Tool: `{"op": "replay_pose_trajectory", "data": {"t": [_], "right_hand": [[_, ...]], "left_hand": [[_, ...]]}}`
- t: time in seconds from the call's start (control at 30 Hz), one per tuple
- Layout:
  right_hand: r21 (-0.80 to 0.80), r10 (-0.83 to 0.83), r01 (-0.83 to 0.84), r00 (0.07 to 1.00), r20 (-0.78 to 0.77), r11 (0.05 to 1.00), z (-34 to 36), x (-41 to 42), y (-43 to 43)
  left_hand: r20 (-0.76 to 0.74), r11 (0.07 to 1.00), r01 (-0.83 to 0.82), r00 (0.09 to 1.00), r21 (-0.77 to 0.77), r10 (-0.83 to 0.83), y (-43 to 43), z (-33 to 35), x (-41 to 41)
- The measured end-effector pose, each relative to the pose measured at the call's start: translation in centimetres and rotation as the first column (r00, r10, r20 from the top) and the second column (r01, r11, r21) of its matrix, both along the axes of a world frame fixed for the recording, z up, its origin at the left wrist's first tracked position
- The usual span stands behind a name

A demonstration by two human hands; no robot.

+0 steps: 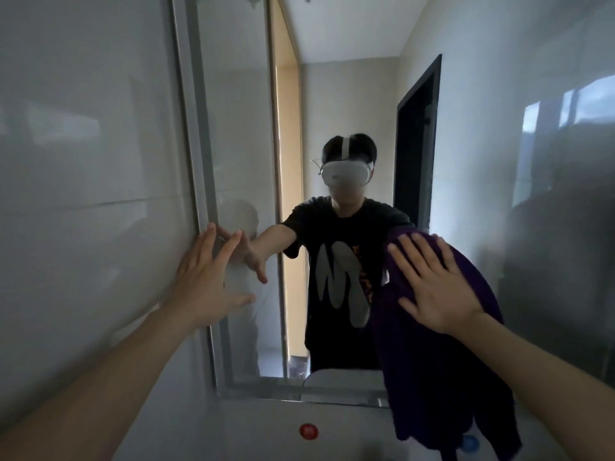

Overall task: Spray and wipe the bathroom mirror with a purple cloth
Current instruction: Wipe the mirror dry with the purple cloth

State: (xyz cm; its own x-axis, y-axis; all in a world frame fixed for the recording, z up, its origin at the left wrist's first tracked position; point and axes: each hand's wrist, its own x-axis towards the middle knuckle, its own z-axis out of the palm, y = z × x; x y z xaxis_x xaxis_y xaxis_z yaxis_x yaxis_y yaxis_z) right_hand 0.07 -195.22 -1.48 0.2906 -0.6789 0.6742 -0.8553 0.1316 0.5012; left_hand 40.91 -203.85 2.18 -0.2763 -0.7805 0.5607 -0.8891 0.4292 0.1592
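1. The glossy grey-white tiled wall (83, 161) fills the left of the view and runs on to the right of the glass.
2. The tall rectangular wall mirror with a thin metal frame (233, 128) hangs on that wall; it reflects a person in a black printed T-shirt wearing a white headset, a dark doorway and a pale ceiling.
3. The dark purple terry cloth (432, 377) lies against the lower right part of the mirror, its upper edge bunched above the fingertips and its lower part hanging loose past the mirror's bottom edge.
4. The right hand (436, 287) lies flat on the cloth, fingers (409, 261) spread and straight, palm pressing the fabric to the glass rather than clenching it.
5. The left hand (203, 281) is splayed wide with nothing in it, at the mirror's left frame; its fingertips (229, 244) meet their own reflection at the glass.
6. Below the mirror, a round red knob (308, 431) sits on a white surface.
7. A round blue knob (470, 444) shows just past the hanging cloth's edge, partly hidden by it.
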Motion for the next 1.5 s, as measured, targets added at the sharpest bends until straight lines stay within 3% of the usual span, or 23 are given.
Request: {"op": "replay_pose_trajectory", "data": {"t": [0.1, 0.23, 0.4, 0.5, 0.57, 0.67, 0.73, 0.77, 0.83, 1.03, 1.2, 1.33, 1.5], "right_hand": [[-0.053, -0.113, 0.126, 0.975, 0.193, 0.991, 0.0, -2.0, 1.9], [-0.047, -0.167, 0.214, 0.865, 0.474, 0.976, 0.5, -4.4, 4.8], [-0.055, 0.017, 0.027, 0.746, 0.665, 0.998, 2.1, -4.5, 7.7], [-0.051, 0.108, -0.110, 0.615, 0.781, 0.993, 3.3, -3.4, 8.2], [-0.096, 0.166, -0.181, 0.425, 0.890, 0.979, 4.5, -3.0, 9.4], [-0.237, 0.236, -0.208, -0.033, 0.971, 0.949, 6.8, -1.7, 11.9], [-0.287, 0.210, -0.216, -0.319, 0.924, 0.933, 7.9, -0.7, 14.0], [-0.332, 0.205, -0.258, -0.418, 0.885, 0.907, 8.3, -0.1, 15.0], [-0.427, 0.224, -0.307, -0.523, 0.822, 0.851, 8.6, 0.5, 16.9], [-0.615, 0.389, -0.183, -0.629, 0.673, 0.767, 9.2, 1.7, 20.0], [-0.712, 0.388, -0.182, -0.735, 0.556, 0.678, 10.2, 3.3, 21.9], [-0.699, 0.356, -0.230, -0.729, 0.585, 0.678, 9.8, 3.0, 22.9], [-0.588, 0.287, -0.291, -0.660, 0.695, 0.754, 7.7, 3.2, 25.3]], "left_hand": [[-0.014, 0.998, 0.028, 1.000, 0.048, -0.027, 1.5, -0.2, -0.3], [-0.042, 0.993, 0.093, 0.995, 0.076, -0.090, 3.1, -1.0, -1.1], [-0.062, 0.979, 0.186, 0.981, 0.083, -0.181, 6.7, -0.6, -5.4], [-0.063, 0.958, 0.267, 0.963, 0.104, -0.262, 7.6, -0.4, -7.9], [-0.093, 0.930, 0.352, 0.935, 0.104, -0.343, 8.6, 0.2, -9.8], [-0.132, 0.896, 0.439, 0.894, 0.071, -0.427, 9.9, 1.0, -12.6], [-0.156, 0.874, 0.477, 0.874, 0.093, -0.460, 10.6, 1.6, -14.3], [-0.181, 0.863, 0.490, 0.866, 0.123, -0.466, 11.1, 1.8, -15.0], [-0.240, 0.839, 0.520, 0.845, 0.159, -0.478, 12.0, 2.0, -16.5], [-0.437, 0.694, 0.643, 0.752, 0.323, -0.493, 14.4, 2.1, -19.7], [-0.605, 0.463, 0.760, 0.646, 0.456, -0.465, 16.8, 3.0, -20.6], [-0.690, 0.331, 0.815, 0.579, 0.475, -0.435, 18.0, 3.4, -20.5], [-0.715, 0.197, 0.805, 0.589, 0.560, -0.377, 20.2, 3.3, -20.3]]}}
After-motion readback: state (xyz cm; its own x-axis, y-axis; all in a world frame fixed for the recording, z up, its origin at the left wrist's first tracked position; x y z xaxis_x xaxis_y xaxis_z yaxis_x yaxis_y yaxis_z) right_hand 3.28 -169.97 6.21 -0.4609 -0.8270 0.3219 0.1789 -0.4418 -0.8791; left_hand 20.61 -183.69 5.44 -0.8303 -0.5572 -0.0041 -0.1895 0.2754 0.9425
